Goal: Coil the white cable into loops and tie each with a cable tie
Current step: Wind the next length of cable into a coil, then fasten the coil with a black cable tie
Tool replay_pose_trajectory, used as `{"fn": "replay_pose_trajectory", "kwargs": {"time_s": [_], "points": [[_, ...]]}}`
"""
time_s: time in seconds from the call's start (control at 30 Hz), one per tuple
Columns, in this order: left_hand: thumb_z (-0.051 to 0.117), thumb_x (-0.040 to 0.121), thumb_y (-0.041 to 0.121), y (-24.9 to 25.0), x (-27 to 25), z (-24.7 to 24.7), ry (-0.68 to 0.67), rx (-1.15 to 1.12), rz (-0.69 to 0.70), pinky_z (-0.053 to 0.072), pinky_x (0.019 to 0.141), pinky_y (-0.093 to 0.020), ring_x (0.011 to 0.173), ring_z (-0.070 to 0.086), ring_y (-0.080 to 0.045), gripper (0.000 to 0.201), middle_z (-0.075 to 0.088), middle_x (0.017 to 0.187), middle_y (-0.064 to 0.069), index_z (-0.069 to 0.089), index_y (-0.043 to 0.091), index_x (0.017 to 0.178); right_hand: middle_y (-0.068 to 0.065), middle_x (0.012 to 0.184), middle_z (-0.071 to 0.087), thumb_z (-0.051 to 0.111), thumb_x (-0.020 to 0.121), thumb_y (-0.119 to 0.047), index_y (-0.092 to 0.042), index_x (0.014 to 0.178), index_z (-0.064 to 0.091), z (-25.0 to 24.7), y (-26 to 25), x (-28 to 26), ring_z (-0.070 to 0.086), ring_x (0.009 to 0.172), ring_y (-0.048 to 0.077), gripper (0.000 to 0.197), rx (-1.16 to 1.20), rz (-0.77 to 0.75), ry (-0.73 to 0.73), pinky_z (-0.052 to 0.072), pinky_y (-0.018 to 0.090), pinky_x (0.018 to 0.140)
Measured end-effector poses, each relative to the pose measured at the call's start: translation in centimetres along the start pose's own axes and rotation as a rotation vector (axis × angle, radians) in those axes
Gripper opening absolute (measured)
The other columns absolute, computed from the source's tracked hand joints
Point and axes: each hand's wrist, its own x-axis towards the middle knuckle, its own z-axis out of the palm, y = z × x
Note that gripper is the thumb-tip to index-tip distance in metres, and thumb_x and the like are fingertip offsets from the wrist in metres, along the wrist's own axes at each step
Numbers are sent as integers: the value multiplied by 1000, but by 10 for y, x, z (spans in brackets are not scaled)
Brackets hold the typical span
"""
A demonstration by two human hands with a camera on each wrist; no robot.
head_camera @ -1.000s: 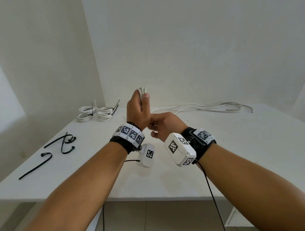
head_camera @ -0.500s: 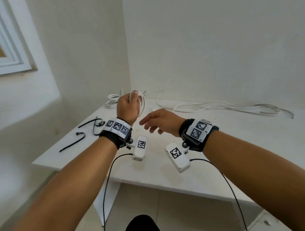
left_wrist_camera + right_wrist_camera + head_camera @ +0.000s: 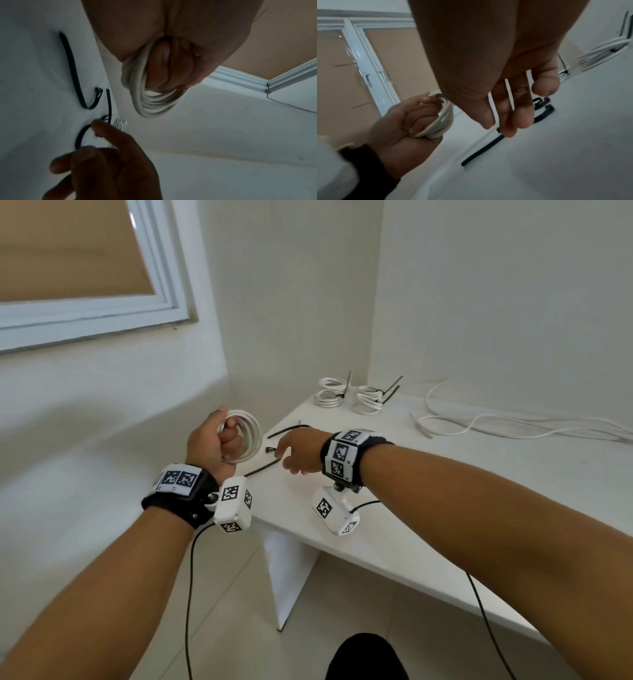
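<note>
One hand now reaches the ties (perhaps touching).

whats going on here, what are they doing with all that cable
A person is bundling white cable. The left hand grips a freshly wound coil, not yet tied. The right hand reaches, fingers open, over the black cable ties lying on the table. Two tied coils sit at the back corner.

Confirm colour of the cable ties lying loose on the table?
Black. The loose cable ties show best in the right wrist view, under the right hand.
</note>
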Motion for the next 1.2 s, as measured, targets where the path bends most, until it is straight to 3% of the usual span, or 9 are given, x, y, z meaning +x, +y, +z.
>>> {"fn": "replay_pose_trajectory", "kwargs": {"time_s": [0.17,0.3,0.4,0.57,0.77,0.83,0.93,1.07,1.2], "points": [[37,102,33,15,-9,-28,-1,-10,-25,13,32,-19,28,16,-4,39,20,37,10,40,15,67,3,122,63,51,96,-6,-17,138,55,15,-25,35,68,102,26,44,-11,8,-66,57,35,89],[36,102,33,20,-10,-33,-18,-34,-47,15,30,-18,28,17,-4,40,20,37,10,41,15,68,5,100,72,62,88,-16,-11,103,72,19,-30,51,67,85,24,19,-163,46,-30,58,33,78],[36,102,34,18,-10,-29,-48,-45,-59,15,30,-18,28,17,-4,41,20,37,10,42,15,67,2,71,60,63,86,-26,-13,71,58,21,-29,55,62,76,26,21,-211,81,30,49,28,65],[35,103,33,6,-9,-9,-90,-54,-85,16,30,-18,27,18,-5,42,21,37,10,41,14,66,6,88,70,73,81,-19,-7,98,68,17,-13,47,68,88,24,21,-213,103,97,59,34,74],[36,102,32,-12,-11,29,-154,-39,-138,17,31,-18,28,18,-5,40,21,37,10,40,14,67,14,97,68,55,91,-5,1,108,60,-16,25,21,68,80,29,19,132,221,190,60,41,72],[37,102,32,-20,-11,45,-184,-36,-166,16,31,-18,28,18,-6,41,20,37,9,41,14,65,12,79,53,47,93,-5,-4,92,57,-27,36,3,50,55,21,11,526,212,251,43,31,49],[36,102,33,-33,-10,71,-264,-10,-225,11,34,-20,27,18,-5,41,20,37,10,41,14,65,4,77,55,53,99,-29,-10,90,58,-41,52,-31,34,46,12,21,969,95,330,23,23,44],[37,102,30,-55,-15,114,-333,86,-260,9,35,-18,27,17,-5,41,20,38,9,39,14,65,-6,78,60,43,105,-39,-14,89,61,-42,71,-66,50,59,1,35,446,-149,491,39,19,61],[39,102,27,-76,-25,161,-363,118,-273,12,33,-15,28,17,-6,47,21,38,8,40,16,56,-6,72,61,38,104,-44,-20,81,53,-38,96,-90,56,68,2,37,270,-77,637,38,21,65]]}}
